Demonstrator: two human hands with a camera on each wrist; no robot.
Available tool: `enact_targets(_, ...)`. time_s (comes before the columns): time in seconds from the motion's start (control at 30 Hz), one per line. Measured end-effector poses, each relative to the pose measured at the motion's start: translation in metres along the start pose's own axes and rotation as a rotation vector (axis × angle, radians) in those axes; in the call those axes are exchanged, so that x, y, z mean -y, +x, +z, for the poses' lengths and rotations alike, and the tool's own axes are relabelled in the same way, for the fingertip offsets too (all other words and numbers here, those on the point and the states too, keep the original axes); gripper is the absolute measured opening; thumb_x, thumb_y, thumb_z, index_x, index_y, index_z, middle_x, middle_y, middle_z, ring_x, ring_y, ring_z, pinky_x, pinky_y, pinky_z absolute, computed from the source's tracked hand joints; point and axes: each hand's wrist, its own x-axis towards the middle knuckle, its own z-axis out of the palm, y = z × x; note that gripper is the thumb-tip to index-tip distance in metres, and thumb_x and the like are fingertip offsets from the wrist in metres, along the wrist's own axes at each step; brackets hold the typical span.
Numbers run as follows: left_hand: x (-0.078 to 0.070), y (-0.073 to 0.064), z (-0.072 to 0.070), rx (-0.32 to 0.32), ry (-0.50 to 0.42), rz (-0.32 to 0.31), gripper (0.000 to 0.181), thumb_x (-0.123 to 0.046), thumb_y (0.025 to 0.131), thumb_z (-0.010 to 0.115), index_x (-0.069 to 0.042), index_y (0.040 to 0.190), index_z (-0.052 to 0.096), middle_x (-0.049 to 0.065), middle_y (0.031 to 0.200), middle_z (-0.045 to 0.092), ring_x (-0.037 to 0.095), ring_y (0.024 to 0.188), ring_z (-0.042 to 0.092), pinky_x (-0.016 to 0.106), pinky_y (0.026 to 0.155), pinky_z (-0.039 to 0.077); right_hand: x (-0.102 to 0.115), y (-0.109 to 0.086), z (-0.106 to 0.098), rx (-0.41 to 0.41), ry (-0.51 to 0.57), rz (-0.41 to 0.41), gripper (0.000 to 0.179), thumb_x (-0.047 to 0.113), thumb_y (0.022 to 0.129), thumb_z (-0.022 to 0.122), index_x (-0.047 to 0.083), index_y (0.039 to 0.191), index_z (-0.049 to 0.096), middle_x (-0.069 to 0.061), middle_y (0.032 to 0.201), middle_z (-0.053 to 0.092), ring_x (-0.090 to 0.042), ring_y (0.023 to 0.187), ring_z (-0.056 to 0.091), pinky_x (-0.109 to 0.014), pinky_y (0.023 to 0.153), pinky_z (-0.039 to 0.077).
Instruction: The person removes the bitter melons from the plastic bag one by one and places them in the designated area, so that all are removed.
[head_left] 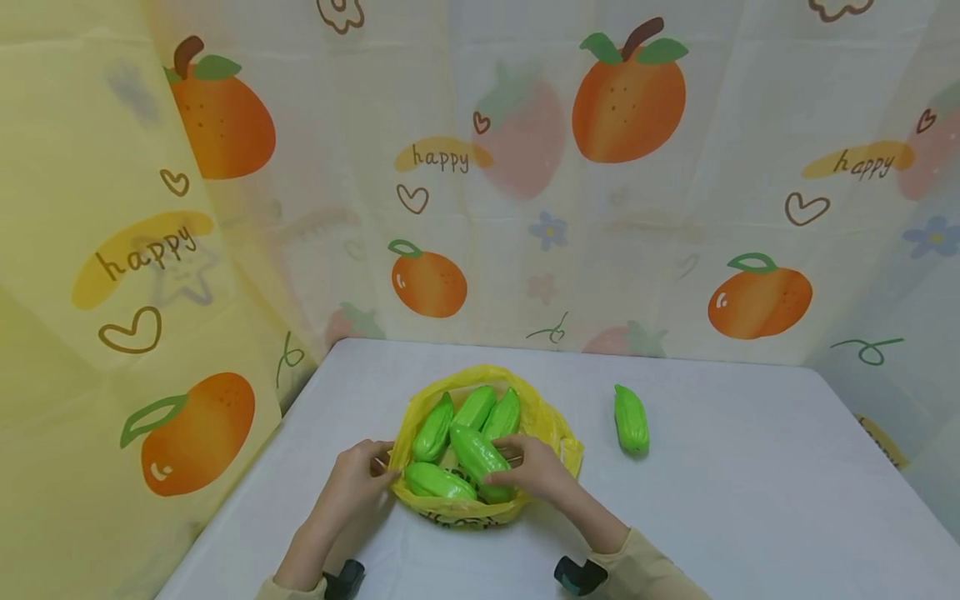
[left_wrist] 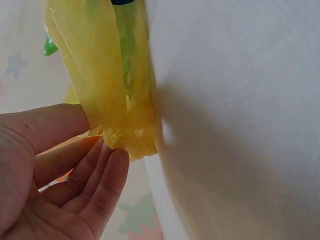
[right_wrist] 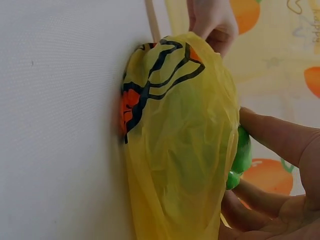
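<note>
The held green vegetable [head_left: 471, 448] is at the mouth of the yellow bag [head_left: 543, 417], pinched between the thumb and fingers of the right hand [head_left: 536, 468]. Its long axis slants, tip far left and blunt end near right; the fingers grip toward that blunt end, so most of its length lies to their left and over the bag. The left hand [head_left: 360, 473] pinches the bag's left edge between thumb and fingers.

Inside the bag four other green vegetables [head_left: 432, 429] show, three on the far side and one near left; whether the green patch under the held one's near end is another, I cannot tell. One lone vegetable [head_left: 632, 421] lies on the table [head_left: 735, 483] to the right, apart from the bag, its long axis running roughly near to far; the right hand is nearer to it. Two dark wrist devices [head_left: 581, 575], one per wrist, sit at the near edge.
</note>
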Motion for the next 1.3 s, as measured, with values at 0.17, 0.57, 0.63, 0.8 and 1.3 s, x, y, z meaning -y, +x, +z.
enact_targets(0.17, 0.0, 0.0, 0.0, -0.001, 0.003, 0.0, 0.039, -0.007, 0.075, 0.077, -0.003, 0.113, 0.067, 0.002, 0.083, 0.063, 0.01, 0.071, 0.058, 0.023, 0.062, 0.049, 0.004, -0.003, -0.005, -0.008, 0.028, -0.001, 0.065, 0.028, 0.073, 0.081, 0.002, 0.127, 0.056, -0.019, 0.119, 0.062, -0.034, 0.104, 0.062, -0.041, 0.082, 0.054)
enact_targets(0.57, -0.001, 0.0, 0.0, 0.0, 0.002, -0.004, 0.039, -0.008, 0.076, 0.076, -0.003, 0.114, 0.067, 0.002, 0.084, 0.064, 0.01, 0.072, 0.058, 0.024, 0.062, 0.049, 0.007, -0.006, -0.023, -0.073, 0.082, 0.03, 0.065, 0.027, 0.074, 0.08, 0.002, 0.128, 0.055, -0.02, 0.122, 0.061, -0.034, 0.105, 0.061, -0.042, 0.084, 0.054)
enact_targets(0.63, -0.001, -0.001, 0.0, 0.002, 0.0, -0.007, 0.039, -0.008, 0.076, 0.076, -0.003, 0.114, 0.067, 0.002, 0.084, 0.064, 0.01, 0.073, 0.058, 0.024, 0.063, 0.049, 0.007, -0.006, -0.027, -0.086, 0.084, 0.038, 0.065, 0.028, 0.074, 0.08, 0.003, 0.128, 0.055, -0.019, 0.122, 0.061, -0.034, 0.106, 0.061, -0.042, 0.084, 0.054)
enact_targets(0.8, -0.001, -0.001, 0.0, 0.005, 0.0, -0.011, 0.04, -0.007, 0.076, 0.076, -0.003, 0.114, 0.067, 0.002, 0.084, 0.064, 0.011, 0.073, 0.058, 0.025, 0.063, 0.049, 0.005, -0.007, -0.034, -0.121, 0.101, 0.058, 0.065, 0.03, 0.073, 0.08, 0.005, 0.128, 0.056, -0.015, 0.121, 0.063, -0.031, 0.106, 0.062, -0.041, 0.084, 0.054)
enact_targets(1.3, 0.001, 0.001, 0.001, -0.01, -0.002, 0.002, 0.04, -0.006, 0.075, 0.077, -0.003, 0.113, 0.067, 0.003, 0.083, 0.064, 0.01, 0.072, 0.057, 0.023, 0.062, 0.049, 0.004, -0.011, -0.055, -0.2, 0.102, 0.087, 0.062, 0.031, 0.074, 0.08, 0.008, 0.128, 0.057, -0.01, 0.12, 0.064, -0.029, 0.106, 0.062, -0.043, 0.085, 0.053)
